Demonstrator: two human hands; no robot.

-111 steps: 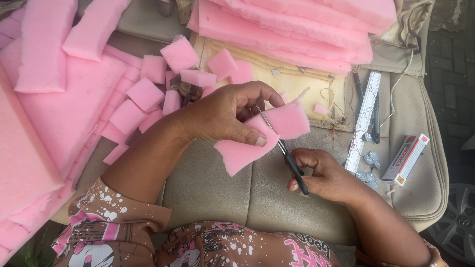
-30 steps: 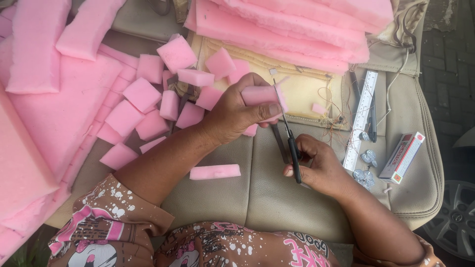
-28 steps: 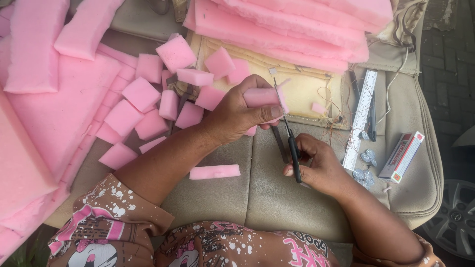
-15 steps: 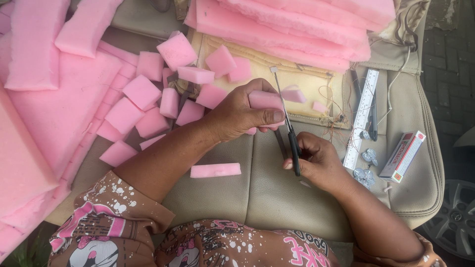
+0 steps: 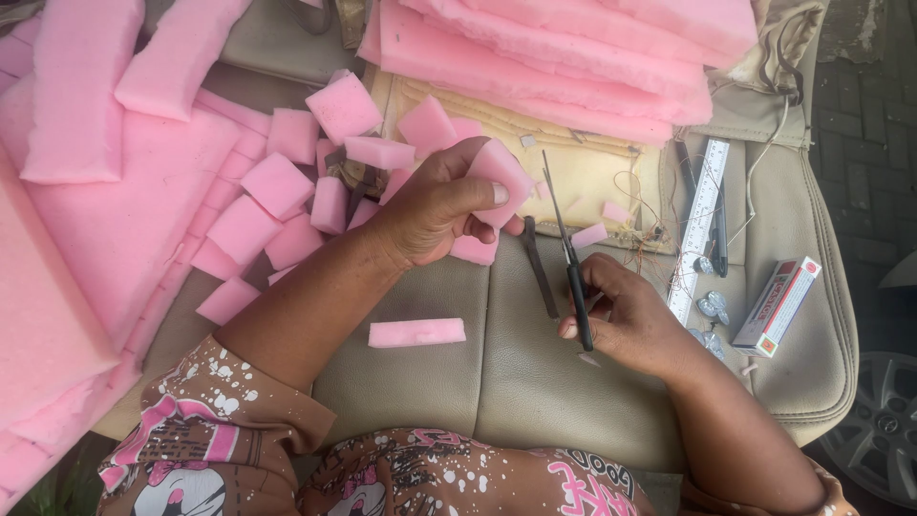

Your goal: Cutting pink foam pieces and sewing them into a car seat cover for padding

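**Foam piece held at scissor blades over seat cushion**

The left hand (image 5: 435,205) is closed around a pink foam piece (image 5: 497,177), thumb pressed on its upper face and fingers curled beneath. A second pink bit shows under the fingers, touching the hand. The piece sits above the beige seat cushion (image 5: 478,382), just left of the scissors (image 5: 564,258).

The right hand (image 5: 626,320) grips the scissors by their dark handles, fingers wrapped around them. The blades are spread and point away from the person, the right blade's tip close beside the foam piece.

A cut foam strip (image 5: 416,333) lies flat on the cushion between the forearms, apart from both hands. Cut foam blocks (image 5: 287,182) are heaped to the left; long foam slabs (image 5: 573,48) are stacked beyond. A ruler (image 5: 699,225) and a small red-and-white box (image 5: 776,306) lie to the right.
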